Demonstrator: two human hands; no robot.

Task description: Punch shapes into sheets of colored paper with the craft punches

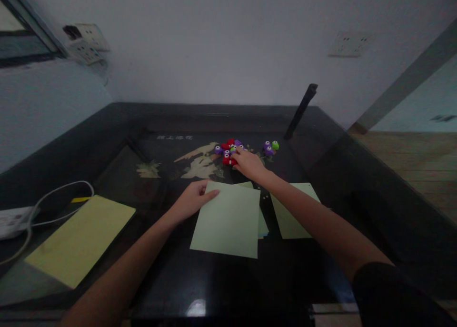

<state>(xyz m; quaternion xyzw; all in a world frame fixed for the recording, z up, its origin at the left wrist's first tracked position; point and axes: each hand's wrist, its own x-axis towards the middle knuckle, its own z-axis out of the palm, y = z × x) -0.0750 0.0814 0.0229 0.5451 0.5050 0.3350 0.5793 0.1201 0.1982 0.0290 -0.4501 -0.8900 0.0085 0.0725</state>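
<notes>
Pinching green sheet [228, 222] – left hand [191, 201], right hand [250, 165] on red toy [228, 161], grip unclear, yellow sheet [82, 236], cable [71, 182] leftward.

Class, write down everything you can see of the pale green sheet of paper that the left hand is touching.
The pale green sheet is a plain rectangular piece of paper, unmarked and uncreased as far as shows. It lies flat on the dark glossy table, turned slightly askew. The left hand touches its top-left corner, thumb on top. Its right edge overlaps a second sheet beneath.
</notes>
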